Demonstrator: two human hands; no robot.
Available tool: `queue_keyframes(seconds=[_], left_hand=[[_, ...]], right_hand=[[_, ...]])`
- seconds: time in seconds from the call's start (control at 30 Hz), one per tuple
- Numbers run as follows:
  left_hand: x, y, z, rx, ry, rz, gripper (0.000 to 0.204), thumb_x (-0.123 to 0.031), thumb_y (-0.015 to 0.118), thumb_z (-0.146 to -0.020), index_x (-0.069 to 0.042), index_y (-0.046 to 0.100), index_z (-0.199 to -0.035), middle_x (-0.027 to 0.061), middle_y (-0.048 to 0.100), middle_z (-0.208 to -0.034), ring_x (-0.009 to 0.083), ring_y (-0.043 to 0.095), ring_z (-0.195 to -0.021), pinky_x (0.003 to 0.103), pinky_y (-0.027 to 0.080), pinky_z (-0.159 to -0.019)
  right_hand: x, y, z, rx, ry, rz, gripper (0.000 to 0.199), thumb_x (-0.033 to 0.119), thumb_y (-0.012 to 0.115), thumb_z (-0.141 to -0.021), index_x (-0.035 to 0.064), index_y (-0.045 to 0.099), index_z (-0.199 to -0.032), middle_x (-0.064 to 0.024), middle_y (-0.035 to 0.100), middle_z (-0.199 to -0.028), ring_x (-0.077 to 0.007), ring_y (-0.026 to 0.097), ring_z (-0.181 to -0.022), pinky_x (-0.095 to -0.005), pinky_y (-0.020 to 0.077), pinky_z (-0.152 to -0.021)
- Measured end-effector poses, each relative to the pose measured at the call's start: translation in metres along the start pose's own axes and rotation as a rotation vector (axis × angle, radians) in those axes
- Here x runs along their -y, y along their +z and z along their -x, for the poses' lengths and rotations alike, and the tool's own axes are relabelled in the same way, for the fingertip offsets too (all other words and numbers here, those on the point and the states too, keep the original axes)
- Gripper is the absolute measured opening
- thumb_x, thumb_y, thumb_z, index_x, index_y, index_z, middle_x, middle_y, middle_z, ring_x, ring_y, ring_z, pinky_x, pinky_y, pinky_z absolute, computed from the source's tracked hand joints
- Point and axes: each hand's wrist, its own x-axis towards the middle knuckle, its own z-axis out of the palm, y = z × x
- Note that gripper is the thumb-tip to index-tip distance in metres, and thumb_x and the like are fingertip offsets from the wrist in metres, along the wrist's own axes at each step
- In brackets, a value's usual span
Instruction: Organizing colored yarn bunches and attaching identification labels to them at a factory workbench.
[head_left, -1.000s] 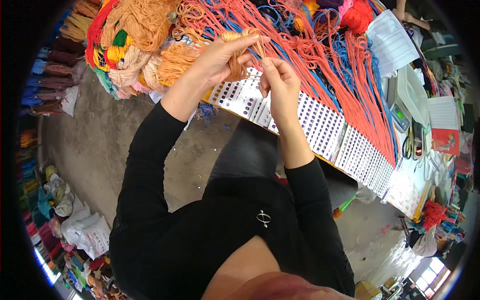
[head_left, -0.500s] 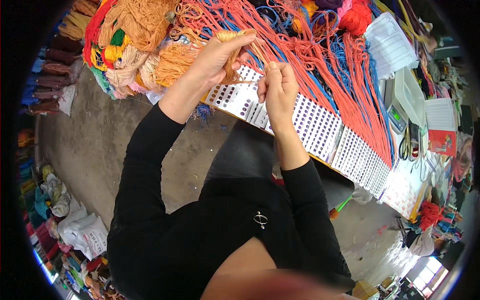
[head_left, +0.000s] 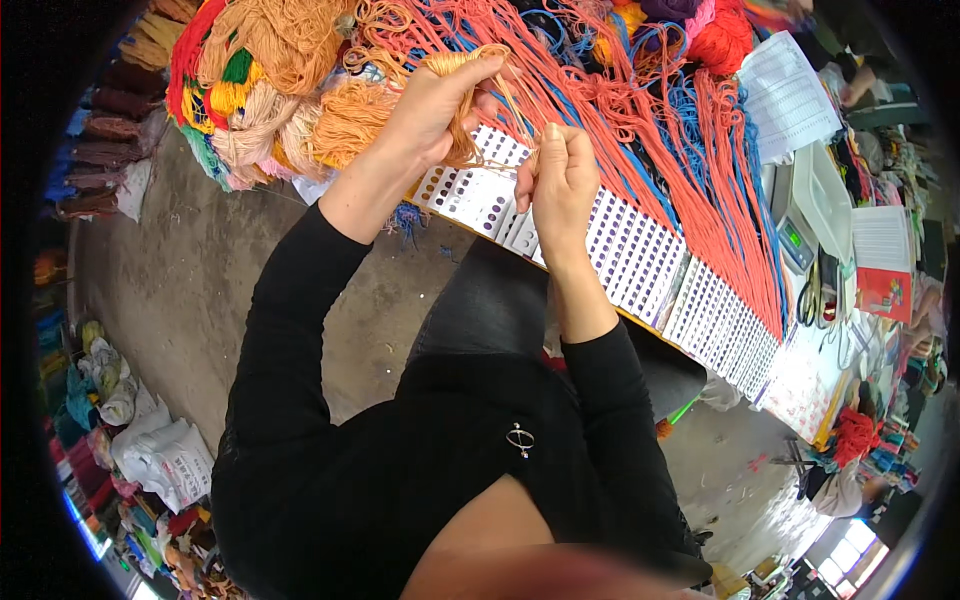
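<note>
A skein of pale orange thread (head_left: pixel 462 140) hangs looped over my left hand (head_left: pixel 435 108), which is closed round it with the thumb on top. Several strands of it run across to my right hand (head_left: pixel 562 190). That hand pinches them between thumb and fingertips, its other fingers curled in. Below both hands lies a white card strip (head_left: pixel 470 205) with rows of small dark purple and brown dots. Long coral-pink threads (head_left: pixel 640 160), mixed with blue ones, spread over the table just beyond my right hand.
Heaped orange yarn (head_left: pixel 275 45) and other coloured skeins lie at the far left. On the right stand a scale (head_left: pixel 795 240) with a lit green display, a pale plastic tray (head_left: pixel 825 200), scissors (head_left: pixel 810 295) and a printed sheet (head_left: pixel 785 95). White bags (head_left: pixel 165 460) rest at the lower left.
Both hands keep their grip on the orange thread and have hardly moved. The strands between them have shifted slightly. At the far upper right, another person's hand has come into view.
</note>
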Motion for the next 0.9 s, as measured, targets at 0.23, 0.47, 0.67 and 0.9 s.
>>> queue_keyframes(seconds=[0.23,0.47,0.67,0.9], left_hand=[[0.0013,-0.0013,-0.0015,0.072,0.016,-0.046,0.024,-0.022,0.056,-0.088,0.001,0.063,-0.092,0.0041,0.062,-0.076,0.0037,0.054,-0.056,0.015,0.032,-0.039],[0.0012,0.0013,0.0021,0.000,0.035,-0.058,0.022,-0.022,0.057,-0.089,-0.001,0.062,-0.095,0.0032,0.063,-0.078,0.0050,0.058,-0.059,0.014,0.033,-0.039],[0.0074,-0.0021,-0.0017,0.008,0.061,-0.055,0.023,-0.024,0.056,-0.089,-0.003,0.063,-0.085,0.0034,0.061,-0.072,0.0085,0.059,-0.052,0.015,0.033,-0.034],[0.0086,0.0014,0.0029,0.024,0.055,-0.116,0.026,-0.026,0.049,-0.093,-0.002,0.057,-0.087,0.0042,0.057,-0.065,0.0110,0.060,-0.051,0.015,0.032,-0.033]], right_hand=[[-0.0001,-0.0006,0.0014,0.086,0.037,-0.004,0.020,0.020,0.047,-0.095,0.0014,0.050,-0.089,-0.0011,0.045,-0.050,-0.0062,0.040,-0.037,-0.0197,0.0293,-0.034],[-0.0060,0.0009,-0.0015,0.010,-0.073,0.041,0.020,0.020,0.043,-0.096,0.0021,0.045,-0.089,-0.0010,0.043,-0.049,-0.0064,0.036,-0.036,-0.0200,0.0284,-0.033],[-0.0045,0.0003,0.0002,-0.032,-0.065,0.005,0.020,0.021,0.040,-0.097,0.0034,0.041,-0.089,-0.0014,0.042,-0.049,-0.0068,0.036,-0.035,-0.0203,0.0281,-0.033],[-0.0066,-0.0017,0.0000,-0.031,-0.053,-0.054,0.018,0.019,0.042,-0.097,0.0033,0.044,-0.090,-0.0003,0.044,-0.049,-0.0051,0.038,-0.036,-0.0194,0.0289,-0.033]])
